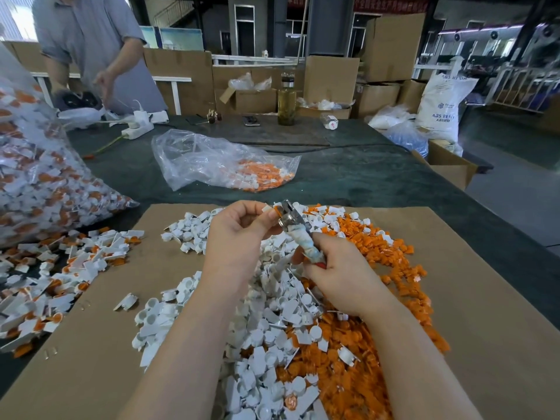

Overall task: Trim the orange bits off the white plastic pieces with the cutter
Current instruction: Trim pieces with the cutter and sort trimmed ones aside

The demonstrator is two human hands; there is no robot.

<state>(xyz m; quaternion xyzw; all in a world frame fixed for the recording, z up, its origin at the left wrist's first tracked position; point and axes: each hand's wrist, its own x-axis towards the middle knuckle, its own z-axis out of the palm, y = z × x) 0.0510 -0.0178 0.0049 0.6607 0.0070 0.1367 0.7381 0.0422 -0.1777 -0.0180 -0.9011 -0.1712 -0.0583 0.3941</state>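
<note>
Hands work above the cardboard's far edge: left hand [239, 228] pinches a white piece [270, 211]; right hand [339, 274] grips the cutter [298, 230]. Blades should close flush against the orange bit.

We see soft, even daylight from the hall behind, casting faint shadows on the cardboard sheet [454, 298]. Wide-angle distortion bends the frame edges; the desk [348, 177] centre is sharp, the dim background slightly blurred.
</note>
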